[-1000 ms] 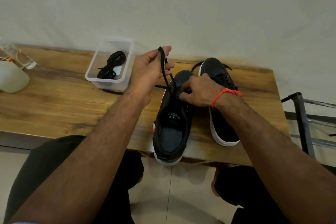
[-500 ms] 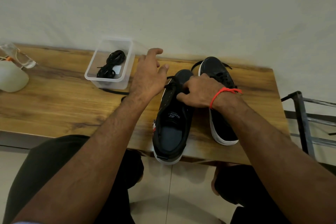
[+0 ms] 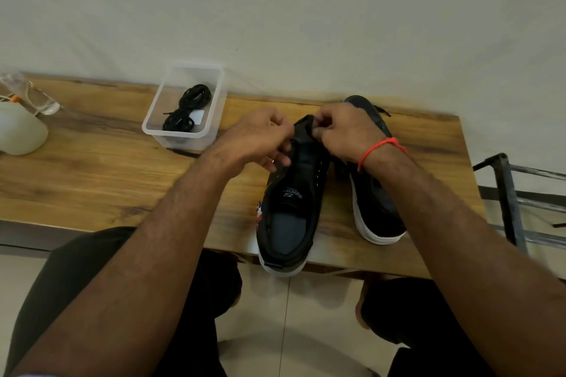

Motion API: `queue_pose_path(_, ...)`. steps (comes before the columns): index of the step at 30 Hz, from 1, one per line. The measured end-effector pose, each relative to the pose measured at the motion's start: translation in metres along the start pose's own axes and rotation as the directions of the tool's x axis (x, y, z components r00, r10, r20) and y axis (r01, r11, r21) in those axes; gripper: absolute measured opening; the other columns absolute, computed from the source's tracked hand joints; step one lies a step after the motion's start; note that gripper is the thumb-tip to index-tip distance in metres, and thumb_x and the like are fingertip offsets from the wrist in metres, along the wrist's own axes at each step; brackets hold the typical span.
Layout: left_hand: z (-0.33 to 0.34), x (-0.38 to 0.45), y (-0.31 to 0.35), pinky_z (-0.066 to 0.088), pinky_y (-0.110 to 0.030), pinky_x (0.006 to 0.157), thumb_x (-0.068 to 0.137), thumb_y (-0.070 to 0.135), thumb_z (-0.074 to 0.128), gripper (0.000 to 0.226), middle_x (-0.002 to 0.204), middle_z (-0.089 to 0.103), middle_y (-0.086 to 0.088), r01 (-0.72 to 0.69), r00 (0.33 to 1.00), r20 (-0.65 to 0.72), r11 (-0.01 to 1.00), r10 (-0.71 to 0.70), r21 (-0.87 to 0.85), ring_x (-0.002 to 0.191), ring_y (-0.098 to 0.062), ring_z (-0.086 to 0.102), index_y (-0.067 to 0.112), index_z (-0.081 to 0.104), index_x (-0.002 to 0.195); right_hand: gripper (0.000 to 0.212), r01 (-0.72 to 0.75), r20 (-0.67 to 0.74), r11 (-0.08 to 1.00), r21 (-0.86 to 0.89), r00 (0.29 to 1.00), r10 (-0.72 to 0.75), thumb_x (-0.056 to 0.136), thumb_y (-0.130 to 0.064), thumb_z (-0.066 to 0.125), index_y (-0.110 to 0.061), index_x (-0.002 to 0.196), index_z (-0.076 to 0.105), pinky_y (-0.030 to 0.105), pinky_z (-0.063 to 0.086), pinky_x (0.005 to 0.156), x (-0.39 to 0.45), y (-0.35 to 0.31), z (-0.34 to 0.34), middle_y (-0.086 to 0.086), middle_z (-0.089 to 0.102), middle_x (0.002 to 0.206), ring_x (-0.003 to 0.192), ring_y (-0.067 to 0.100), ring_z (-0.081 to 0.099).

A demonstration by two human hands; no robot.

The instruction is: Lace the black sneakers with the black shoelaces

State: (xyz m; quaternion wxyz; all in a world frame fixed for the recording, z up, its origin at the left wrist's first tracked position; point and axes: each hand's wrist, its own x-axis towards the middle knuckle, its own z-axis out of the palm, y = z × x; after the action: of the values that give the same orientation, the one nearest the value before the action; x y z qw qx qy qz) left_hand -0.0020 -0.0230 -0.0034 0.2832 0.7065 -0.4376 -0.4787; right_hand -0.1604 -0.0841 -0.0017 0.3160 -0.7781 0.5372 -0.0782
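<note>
- The near black sneaker (image 3: 291,211) lies on the bench (image 3: 92,180), heel overhanging the front edge.
- The left hand (image 3: 260,139) and right hand (image 3: 346,131) pinch its toe end.
- A second sneaker (image 3: 379,208) lies just beside it.
- Farther back, a clear box (image 3: 159,128) holds coiled black shoelaces (image 3: 186,110).

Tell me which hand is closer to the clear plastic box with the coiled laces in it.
Left. The left hand sits just right of the clear box, at the near sneaker. The right hand is farther right, beyond that sneaker's toe.
</note>
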Motion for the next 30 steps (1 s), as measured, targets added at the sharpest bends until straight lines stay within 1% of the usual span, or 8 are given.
queue_pose_path(4,0.0,-0.006,0.001,0.057,-0.032,0.067,0.094,0.037,0.071,0.024,0.093,0.078,0.0,0.018,0.965,0.256,0.989,-0.055,0.146,0.08,-0.015,0.076,0.018,0.064,0.106,0.024,-0.035,-0.054,0.941,0.336,0.997,0.057,0.095,-0.012,0.064,-0.025,0.076,0.061,0.025,0.045,0.071,0.004,0.002,-0.009,-0.007,0.062,0.075,0.075,0.012,0.06)
queue_pose_path(8,0.012,-0.004,-0.002,0.055,-0.027,0.054,0.089,0.043,0.074,0.038,0.096,0.077,-0.001,-0.028,0.989,0.145,0.994,0.012,0.106,0.07,-0.015,0.076,0.022,0.06,0.117,0.022,-0.023,-0.048,0.863,0.505,0.997,0.055,0.096,-0.01,0.061,-0.023,0.08,0.063,0.025,0.051,0.067,-0.003,-0.008,-0.02,-0.002,0.064,0.075,0.069,0.011,0.062)
queue_pose_path(11,0.021,-0.002,-0.003,0.053,-0.025,0.047,0.095,0.033,0.071,0.031,0.097,0.075,0.0,-0.102,0.995,0.014,0.994,0.101,0.036,0.061,-0.014,0.072,0.022,0.063,0.122,0.017,0.016,-0.046,0.79,0.613,0.999,0.015,0.094,-0.007,0.064,-0.02,0.083,0.067,0.031,0.052,0.067,-0.004,-0.012,-0.026,-0.003,0.067,0.077,0.07,0.012,0.065)
queue_pose_path(13,0.024,0.0,-0.004,0.05,-0.022,0.046,0.096,0.031,0.069,0.013,0.097,0.074,0.003,-0.167,0.981,-0.085,0.983,0.173,0.072,0.057,-0.01,0.07,0.024,0.07,0.107,0.017,0.041,-0.067,0.82,0.571,0.998,-0.004,0.093,-0.007,0.065,-0.022,0.084,0.068,0.031,0.053,0.07,-0.002,-0.011,-0.025,-0.002,0.07,0.081,0.073,0.014,0.067)
queue_pose_path(15,0.024,0.0,-0.003,0.049,-0.023,0.047,0.097,0.032,0.067,0.005,0.099,0.073,0.006,-0.237,0.951,-0.184,0.969,0.247,0.072,0.057,-0.01,0.071,0.03,0.069,0.093,0.016,0.078,-0.117,0.924,0.375,0.992,-0.037,0.095,-0.009,0.063,-0.023,0.091,0.07,0.027,0.055,0.078,0.001,-0.005,-0.023,0.0,0.071,0.09,0.085,0.016,0.068)
queue_pose_path(18,0.018,0.001,0.001,0.054,-0.028,0.048,0.101,0.032,0.062,0.012,0.105,0.069,0.008,-0.291,0.915,-0.28,0.956,0.289,0.036,0.061,-0.012,0.073,0.022,0.069,0.103,0.014,0.074,-0.073,0.994,0.08,0.995,-0.068,0.095,-0.014,0.063,-0.024,0.102,0.071,-0.001,0.036,0.06,-0.002,-0.002,-0.021,-0.011,0.065,0.092,0.084,0.005,0.058)
queue_pose_path(23,0.018,0.002,-0.001,0.056,-0.025,0.051,0.102,0.025,0.06,0.009,0.102,0.071,0.001,-0.137,0.978,-0.152,0.989,0.144,0.057,0.068,-0.012,0.075,0.02,0.065,0.108,0.024,0.063,0.019,0.971,0.232,0.997,-0.069,0.093,-0.01,0.065,-0.029,0.078,0.067,0.016,0.044,0.066,-0.004,-0.003,-0.018,-0.011,0.067,0.077,0.073,0.002,0.06)
queue_pose_path(30,0.015,0.001,-0.002,0.064,-0.032,0.075,0.1,0.012,0.062,0.028,0.104,0.072,-0.002,-0.091,0.996,0.017,0.984,0.09,0.154,0.087,-0.013,0.074,0.014,0.062,0.128,0.013,0.052,0.039,0.877,0.478,0.996,-0.08,0.095,-0.011,0.065,-0.02,0.087,0.069,0.009,0.045,0.052,-0.005,-0.006,-0.01,-0.003,0.07,0.078,0.062,0.0,0.064)
